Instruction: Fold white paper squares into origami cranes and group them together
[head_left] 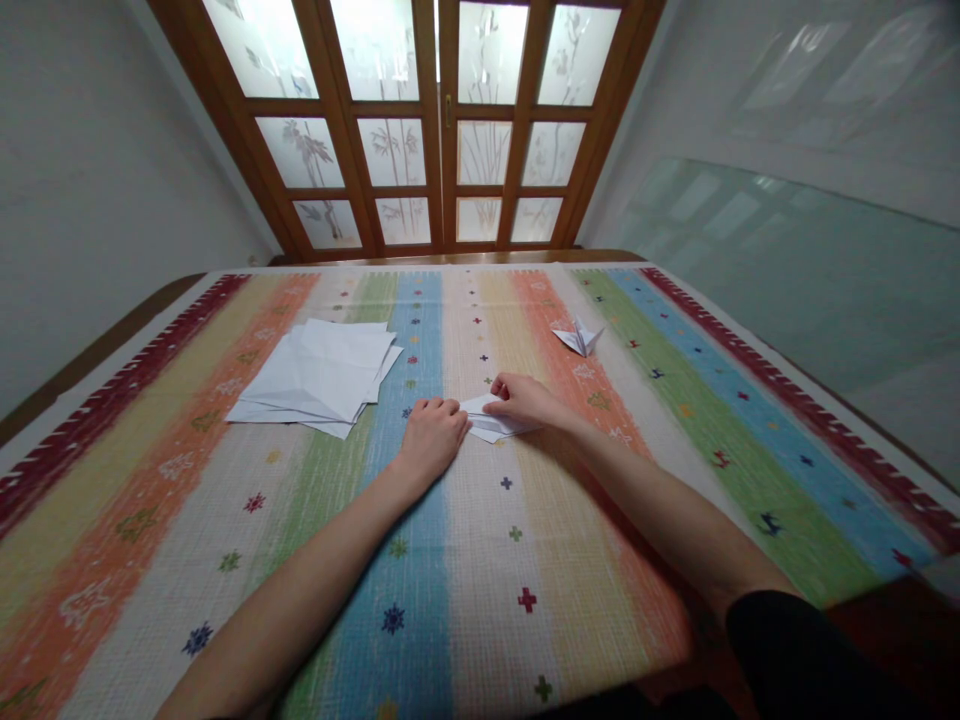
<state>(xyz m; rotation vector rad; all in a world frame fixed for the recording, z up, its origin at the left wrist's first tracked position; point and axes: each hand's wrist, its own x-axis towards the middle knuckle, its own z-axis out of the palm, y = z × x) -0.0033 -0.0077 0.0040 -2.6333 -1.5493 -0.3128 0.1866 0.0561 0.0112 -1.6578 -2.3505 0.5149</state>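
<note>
Between paper stack (315, 368) and small origami (579, 341), left hand (433, 438) and right hand (527, 401) hold a folded sheet (487, 424).

Glare's pouring through the door panes (374, 50) beyond the far edge of the surface (480, 560), my right hand (529, 400) dimly lit.

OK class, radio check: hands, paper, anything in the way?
Left hand at folded paper's left end, right hand at its right. Paper lying on striped cloth. Paper stack left, small folded piece farther right, both apart from hands.
</note>
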